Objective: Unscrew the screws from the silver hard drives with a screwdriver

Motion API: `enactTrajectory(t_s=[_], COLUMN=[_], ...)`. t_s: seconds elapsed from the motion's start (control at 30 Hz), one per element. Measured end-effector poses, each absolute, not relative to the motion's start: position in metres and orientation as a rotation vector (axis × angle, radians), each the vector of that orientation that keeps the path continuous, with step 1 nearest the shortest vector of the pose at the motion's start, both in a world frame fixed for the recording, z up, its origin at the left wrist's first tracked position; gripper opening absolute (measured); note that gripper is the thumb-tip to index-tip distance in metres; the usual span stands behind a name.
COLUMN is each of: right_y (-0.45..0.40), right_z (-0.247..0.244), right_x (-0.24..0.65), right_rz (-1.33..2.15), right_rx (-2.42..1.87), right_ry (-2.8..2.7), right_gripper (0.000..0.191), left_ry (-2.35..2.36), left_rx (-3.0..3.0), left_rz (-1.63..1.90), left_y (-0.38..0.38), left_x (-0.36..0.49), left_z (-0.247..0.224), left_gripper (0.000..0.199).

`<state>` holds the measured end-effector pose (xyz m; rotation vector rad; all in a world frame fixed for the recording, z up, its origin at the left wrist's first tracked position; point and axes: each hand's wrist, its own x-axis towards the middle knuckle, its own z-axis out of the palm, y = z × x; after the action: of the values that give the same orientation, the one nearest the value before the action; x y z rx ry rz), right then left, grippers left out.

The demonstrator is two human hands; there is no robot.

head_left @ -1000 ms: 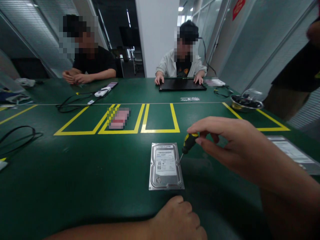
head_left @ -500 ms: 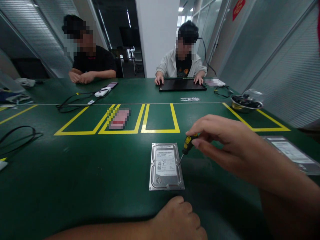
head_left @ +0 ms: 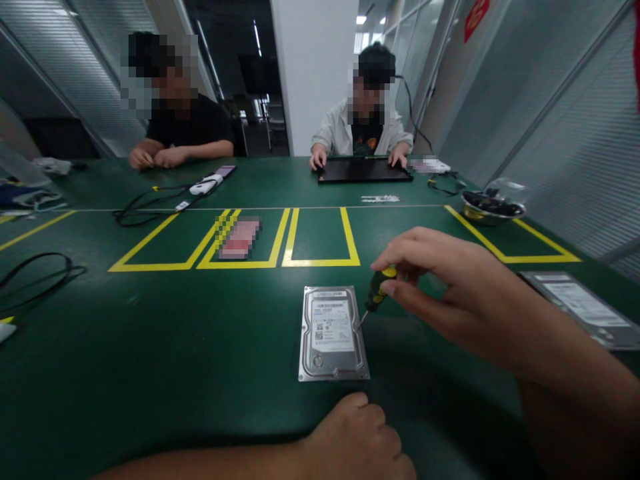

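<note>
Head view shows the right hand [head_left: 453,283] pinching a screwdriver [head_left: 377,293], its tip at the hard drive [head_left: 333,333], which lies left of this hand, long axis pointing away from the nearby curled left hand [head_left: 359,437].

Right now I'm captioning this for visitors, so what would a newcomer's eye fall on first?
Probably the silver hard drive, lying label-up on the green table in front of the wearer. Next, the black-and-yellow screwdriver in the right hand, its tip at the drive's right edge. Beyond them, bright yellow tape outlines mark the tabletop.
</note>
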<state>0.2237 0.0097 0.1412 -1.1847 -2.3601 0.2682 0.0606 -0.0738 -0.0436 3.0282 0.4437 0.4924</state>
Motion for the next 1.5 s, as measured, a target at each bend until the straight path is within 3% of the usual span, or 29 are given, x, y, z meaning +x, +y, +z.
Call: enactTrajectory(t_s=[0.33, 0.53, 0.77, 0.97, 1.27, 1.5], right_y=[0.0094, 0.0135, 0.0104, 0.0141, 0.0117, 0.0170], right_z=[0.1398, 0.1409, 0.1409, 0.1395, 0.1391, 0.1367], right_x=[0.2258, 0.2239, 0.2262, 0.2237, 0.2260, 0.2225], right_rz=[0.204, 0.251, 0.230, 0.226, 0.216, 0.222], right_rx=[-1.252, -1.199, -1.243, -1.218, -1.229, -1.206], right_ry=[-2.314, -2.367, -2.319, -2.337, -2.305, -2.316], right_gripper=[0.020, 0.011, 0.020, 0.011, 0.019, 0.015], left_ry=[0.436, 0.451, 0.441, 0.440, 0.447, 0.430], left_rx=[3.016, 3.038, 3.037, 3.034, 3.029, 3.038], left_rz=[0.518, 0.584, 0.529, 0.541, 0.545, 0.493], left_y=[-0.0732, -0.0739, -0.0734, -0.0733, -0.0739, -0.0735], left_x=[0.0611, 0.0614, 0.0611, 0.0610, 0.0609, 0.0605], left_z=[-0.0441, -0.0452, -0.0426, -0.0410, -0.0422, -0.0399], left_gripper=[0.039, 0.041, 0.042, 0.042, 0.043, 0.040])
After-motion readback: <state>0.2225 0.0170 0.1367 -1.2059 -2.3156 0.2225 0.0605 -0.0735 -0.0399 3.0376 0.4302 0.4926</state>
